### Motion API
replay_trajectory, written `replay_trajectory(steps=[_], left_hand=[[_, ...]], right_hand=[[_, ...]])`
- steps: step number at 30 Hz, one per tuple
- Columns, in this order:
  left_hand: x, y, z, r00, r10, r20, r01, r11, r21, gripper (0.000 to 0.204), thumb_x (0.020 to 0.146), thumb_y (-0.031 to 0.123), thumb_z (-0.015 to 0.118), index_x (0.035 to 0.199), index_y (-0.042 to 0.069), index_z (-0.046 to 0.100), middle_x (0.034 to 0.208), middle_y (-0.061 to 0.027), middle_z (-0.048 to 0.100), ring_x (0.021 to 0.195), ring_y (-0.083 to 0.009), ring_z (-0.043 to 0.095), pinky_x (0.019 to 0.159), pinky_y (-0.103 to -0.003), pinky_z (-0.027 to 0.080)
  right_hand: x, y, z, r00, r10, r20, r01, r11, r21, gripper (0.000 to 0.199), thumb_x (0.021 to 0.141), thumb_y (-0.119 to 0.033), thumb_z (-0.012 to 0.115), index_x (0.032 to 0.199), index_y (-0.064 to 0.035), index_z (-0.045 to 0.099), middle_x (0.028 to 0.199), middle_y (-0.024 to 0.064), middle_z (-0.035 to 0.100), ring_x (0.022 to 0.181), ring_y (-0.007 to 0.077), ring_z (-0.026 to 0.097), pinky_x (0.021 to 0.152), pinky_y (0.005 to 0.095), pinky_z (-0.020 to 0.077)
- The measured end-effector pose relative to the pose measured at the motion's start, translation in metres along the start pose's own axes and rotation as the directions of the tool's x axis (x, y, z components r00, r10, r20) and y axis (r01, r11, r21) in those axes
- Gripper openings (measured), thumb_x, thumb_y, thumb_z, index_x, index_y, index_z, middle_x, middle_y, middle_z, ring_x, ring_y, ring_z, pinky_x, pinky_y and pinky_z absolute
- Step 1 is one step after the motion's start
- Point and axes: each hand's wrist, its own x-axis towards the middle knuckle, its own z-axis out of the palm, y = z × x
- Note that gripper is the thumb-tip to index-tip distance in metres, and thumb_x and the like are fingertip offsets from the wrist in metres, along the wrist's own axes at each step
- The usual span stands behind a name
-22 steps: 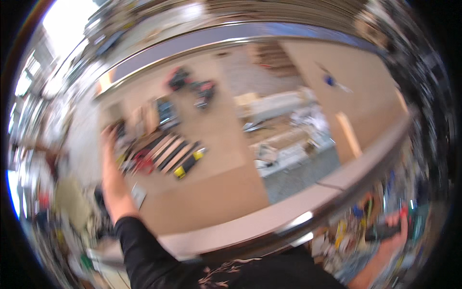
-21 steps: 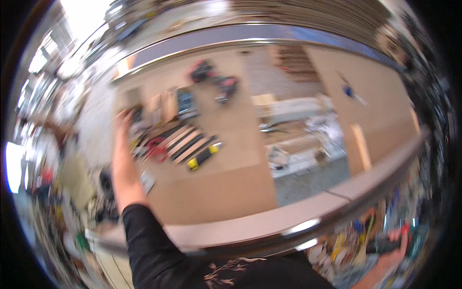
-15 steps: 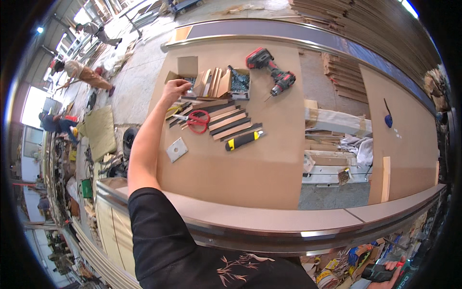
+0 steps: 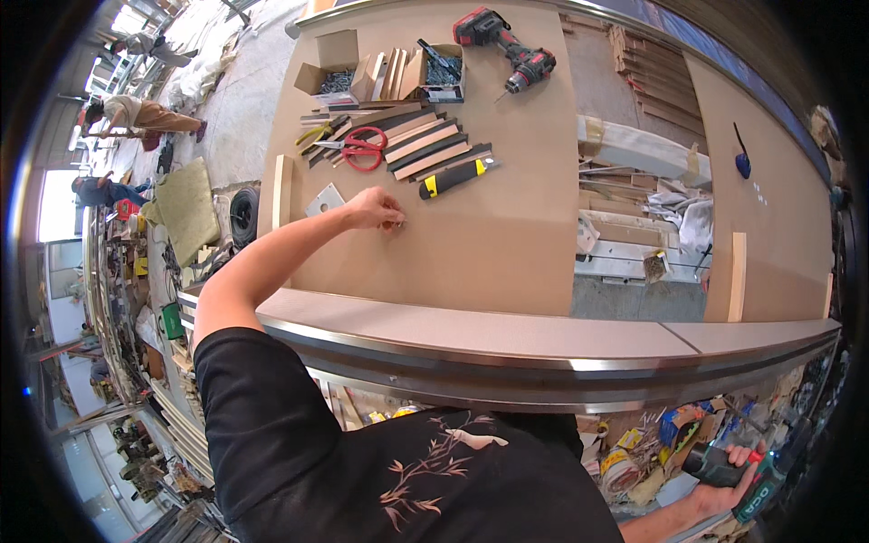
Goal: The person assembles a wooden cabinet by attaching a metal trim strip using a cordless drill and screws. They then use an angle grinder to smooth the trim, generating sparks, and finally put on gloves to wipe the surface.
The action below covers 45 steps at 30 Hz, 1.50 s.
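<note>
My left hand [image 4: 374,210] is over the brown board [image 4: 471,271], its fingers pinched together; whatever small thing may be between them is too small to make out. Just behind it lies a pale metal plate [image 4: 323,201] with a hole. Red-handled scissors [image 4: 364,149] and a black and yellow utility knife [image 4: 453,179] lie farther back, beside a row of thin wooden strips [image 4: 425,145]. Behind these stand two open cardboard boxes of screws, the left screw box [image 4: 336,81] and the right screw box [image 4: 442,72]. At the lower right, my right hand [image 4: 720,493] grips a green and black cordless drill [image 4: 760,489].
A red and black cordless drill [image 4: 507,50] lies on the board's far part. A metal-edged rail [image 4: 489,335] runs between me and the board. A gap to the right shows stacked material [image 4: 634,226] below. Other people, one of them a bending person [image 4: 145,116], are far left.
My left hand has moved from the left screw box toward me, to the board in front of the knife. My right hand with its drill has come further into view.
</note>
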Motion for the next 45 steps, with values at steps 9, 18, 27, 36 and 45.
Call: replay_trajectory(steps=[9,18,27,36,45], left_hand=[[-0.001,0.014,0.009,0.996,-0.007,-0.088,-0.004,0.992,-0.126,0.023,0.096,0.018,0.078,0.1,-0.004,0.082,0.084,-0.0087,0.079,0.072,-0.0152,0.075,0.065,-0.032,0.062],[-0.142,0.147,0.061,0.906,0.219,-0.362,-0.407,0.687,-0.602,0.024,0.108,0.017,0.066,0.124,-0.001,0.067,0.096,-0.0052,0.069,0.078,-0.0083,0.063,0.064,-0.022,0.052],[-0.262,0.251,0.45,0.872,0.059,-0.485,-0.477,-0.109,-0.872,0.029,0.095,0.021,0.077,0.113,0.002,0.062,0.087,-0.0046,0.058,0.057,-0.0059,0.05,0.047,-0.019,0.04],[-0.24,0.291,0.547,0.865,0.109,-0.49,-0.34,-0.59,-0.732,0.021,0.098,0.015,0.064,0.112,-0.001,0.062,0.087,-0.0063,0.053,0.069,-0.0121,0.046,0.061,-0.028,0.04],[-0.239,0.273,0.534,0.834,0.172,-0.524,-0.362,-0.548,-0.754,0.018,0.104,0.022,0.055,0.101,0.005,0.059,0.081,-0.0055,0.052,0.06,-0.0117,0.039,0.055,-0.028,0.035]], right_hand=[[0.002,-0.01,-0.031,0.995,-0.066,0.07,0.076,0.984,-0.161,0.051,0.111,-0.023,0.055,0.154,0.0042,0.045,0.094,0.0041,0.048,0.088,0.0174,0.045,0.094,0.0374,0.0415],[0.062,-0.013,-0.082,0.907,-0.169,0.386,0.233,0.964,-0.127,0.057,0.103,-0.03,0.067,0.146,0.0043,0.054,0.089,0.0065,0.06,0.085,0.0204,0.057,0.088,0.0424,0.0453],[0.124,0.002,-0.132,0.591,0.079,0.803,0.194,0.952,-0.236,0.047,0.091,-0.03,0.083,0.125,0.0001,0.069,0.087,0.0063,0.07,0.08,0.0214,0.066,0.079,0.0392,0.0527],[0.102,0.038,-0.092,0.122,0.163,0.979,0.447,0.872,-0.201,0.023,0.08,-0.013,0.087,0.087,0.0,0.069,0.076,0.008,0.066,0.064,0.0212,0.065,0.06,0.0327,0.0515],[0.072,0.055,-0.057,0.024,0.201,0.979,0.541,0.821,-0.182,0.018,0.074,-0.007,0.085,0.082,-0.0044,0.069,0.074,0.007,0.066,0.065,0.0217,0.066,0.062,0.032,0.052]])
